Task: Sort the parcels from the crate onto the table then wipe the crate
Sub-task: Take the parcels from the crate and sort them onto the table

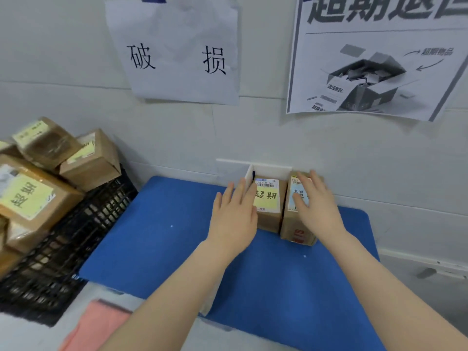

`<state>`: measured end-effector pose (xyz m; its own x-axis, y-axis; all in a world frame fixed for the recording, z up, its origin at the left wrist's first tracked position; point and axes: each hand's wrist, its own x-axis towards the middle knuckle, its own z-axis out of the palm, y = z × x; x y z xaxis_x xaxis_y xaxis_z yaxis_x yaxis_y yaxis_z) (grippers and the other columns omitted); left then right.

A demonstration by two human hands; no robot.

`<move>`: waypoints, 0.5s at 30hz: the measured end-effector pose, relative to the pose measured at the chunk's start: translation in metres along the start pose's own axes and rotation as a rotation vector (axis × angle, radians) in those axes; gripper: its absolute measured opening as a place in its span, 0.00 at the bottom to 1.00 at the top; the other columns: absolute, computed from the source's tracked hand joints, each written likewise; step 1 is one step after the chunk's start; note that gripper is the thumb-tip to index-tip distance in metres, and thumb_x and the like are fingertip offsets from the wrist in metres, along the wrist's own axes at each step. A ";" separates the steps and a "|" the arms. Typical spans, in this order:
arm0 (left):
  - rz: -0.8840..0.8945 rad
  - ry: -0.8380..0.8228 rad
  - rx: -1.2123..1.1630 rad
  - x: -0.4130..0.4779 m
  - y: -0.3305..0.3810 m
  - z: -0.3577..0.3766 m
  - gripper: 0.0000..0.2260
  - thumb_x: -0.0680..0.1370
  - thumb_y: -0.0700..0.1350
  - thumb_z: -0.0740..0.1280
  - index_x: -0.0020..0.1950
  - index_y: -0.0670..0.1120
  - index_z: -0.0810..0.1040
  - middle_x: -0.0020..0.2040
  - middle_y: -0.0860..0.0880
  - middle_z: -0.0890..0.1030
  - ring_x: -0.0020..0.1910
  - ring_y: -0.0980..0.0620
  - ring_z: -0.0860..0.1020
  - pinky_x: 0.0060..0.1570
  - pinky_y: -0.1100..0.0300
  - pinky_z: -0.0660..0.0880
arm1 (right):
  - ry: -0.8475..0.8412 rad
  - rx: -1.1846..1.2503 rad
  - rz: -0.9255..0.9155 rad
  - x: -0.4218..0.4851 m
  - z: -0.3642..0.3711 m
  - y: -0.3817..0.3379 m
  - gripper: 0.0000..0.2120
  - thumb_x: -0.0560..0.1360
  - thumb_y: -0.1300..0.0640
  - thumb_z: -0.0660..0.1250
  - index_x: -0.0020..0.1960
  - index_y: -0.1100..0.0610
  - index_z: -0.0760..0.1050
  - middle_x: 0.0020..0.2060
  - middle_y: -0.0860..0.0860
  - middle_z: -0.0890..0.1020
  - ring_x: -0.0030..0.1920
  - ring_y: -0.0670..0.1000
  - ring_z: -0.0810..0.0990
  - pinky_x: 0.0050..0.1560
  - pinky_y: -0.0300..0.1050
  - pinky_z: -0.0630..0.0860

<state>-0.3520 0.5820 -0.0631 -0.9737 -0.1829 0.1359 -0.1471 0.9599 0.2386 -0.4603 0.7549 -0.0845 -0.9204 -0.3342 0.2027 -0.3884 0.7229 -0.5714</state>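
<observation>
My left hand (234, 214) and right hand (319, 207), fingers straight, press against two parcels (269, 220) standing on the blue mat (177, 236). The black crate (76, 239) at left is piled with boxes (38, 196); I judge wiping far off.

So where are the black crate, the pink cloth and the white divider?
black crate (76, 239): head view, its mesh side wall.
pink cloth (96, 325): head view, middle of the fabric.
white divider (272, 171): head view, its back panel.

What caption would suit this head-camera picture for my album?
Left hand and right hand touch two labelled parcels on the blue mat; more parcels fill the black crate.
</observation>
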 end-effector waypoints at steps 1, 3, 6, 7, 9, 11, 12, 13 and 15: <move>0.003 0.045 0.016 -0.009 -0.011 -0.003 0.23 0.81 0.46 0.52 0.77 0.48 0.57 0.77 0.46 0.59 0.76 0.42 0.57 0.71 0.45 0.57 | 0.002 0.003 -0.058 -0.014 -0.001 -0.024 0.24 0.79 0.54 0.61 0.74 0.50 0.63 0.76 0.51 0.59 0.73 0.56 0.60 0.69 0.50 0.62; 0.004 0.125 0.021 -0.031 -0.036 -0.004 0.22 0.80 0.46 0.55 0.74 0.44 0.65 0.68 0.43 0.72 0.67 0.41 0.71 0.62 0.47 0.68 | -0.048 -0.045 -0.154 -0.044 0.007 -0.063 0.23 0.79 0.55 0.61 0.73 0.51 0.65 0.74 0.49 0.63 0.72 0.53 0.62 0.69 0.49 0.63; -0.076 0.118 0.029 -0.073 -0.079 -0.007 0.22 0.80 0.45 0.60 0.74 0.43 0.66 0.66 0.43 0.74 0.65 0.41 0.73 0.61 0.47 0.71 | -0.118 -0.125 -0.269 -0.086 0.029 -0.118 0.23 0.79 0.55 0.60 0.73 0.51 0.64 0.72 0.48 0.66 0.71 0.51 0.64 0.70 0.46 0.62; -0.099 0.115 0.045 -0.087 -0.093 -0.011 0.21 0.80 0.45 0.59 0.74 0.43 0.66 0.67 0.43 0.73 0.66 0.41 0.72 0.62 0.47 0.71 | -0.140 -0.144 -0.293 -0.097 0.038 -0.135 0.23 0.79 0.55 0.59 0.73 0.51 0.64 0.73 0.48 0.65 0.72 0.50 0.63 0.71 0.46 0.61; -0.121 0.127 0.083 -0.113 -0.124 -0.023 0.21 0.80 0.47 0.56 0.72 0.44 0.68 0.67 0.42 0.74 0.66 0.41 0.72 0.62 0.46 0.72 | -0.171 -0.175 -0.319 -0.114 0.058 -0.167 0.20 0.80 0.55 0.59 0.72 0.51 0.67 0.72 0.48 0.67 0.71 0.50 0.65 0.70 0.45 0.61; -0.129 0.131 0.119 -0.142 -0.162 -0.038 0.22 0.78 0.49 0.54 0.70 0.43 0.71 0.65 0.42 0.76 0.64 0.40 0.74 0.59 0.45 0.74 | -0.175 -0.205 -0.330 -0.129 0.081 -0.202 0.18 0.79 0.55 0.59 0.69 0.52 0.70 0.70 0.48 0.71 0.70 0.52 0.68 0.68 0.46 0.63; -0.127 0.144 0.137 -0.157 -0.181 -0.047 0.23 0.78 0.49 0.53 0.69 0.43 0.73 0.64 0.42 0.77 0.63 0.40 0.75 0.58 0.45 0.75 | -0.169 -0.222 -0.338 -0.137 0.093 -0.220 0.18 0.79 0.56 0.60 0.68 0.52 0.72 0.68 0.49 0.72 0.68 0.53 0.70 0.67 0.48 0.65; -0.124 0.145 0.149 -0.173 -0.201 -0.055 0.23 0.77 0.49 0.53 0.67 0.43 0.75 0.63 0.42 0.77 0.61 0.40 0.76 0.57 0.45 0.75 | -0.164 -0.236 -0.340 -0.145 0.105 -0.238 0.18 0.78 0.57 0.62 0.68 0.53 0.73 0.67 0.50 0.74 0.67 0.54 0.71 0.66 0.49 0.66; -0.127 0.136 0.184 -0.204 -0.239 -0.071 0.22 0.77 0.49 0.53 0.65 0.43 0.77 0.61 0.42 0.79 0.59 0.41 0.78 0.56 0.46 0.76 | -0.147 -0.247 -0.344 -0.160 0.128 -0.271 0.18 0.77 0.58 0.64 0.67 0.54 0.74 0.65 0.51 0.76 0.65 0.56 0.74 0.64 0.51 0.69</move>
<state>-0.1054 0.3748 -0.0795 -0.9150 -0.3192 0.2466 -0.3079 0.9477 0.0844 -0.2020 0.5353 -0.0639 -0.7266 -0.6502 0.2222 -0.6863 0.6715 -0.2795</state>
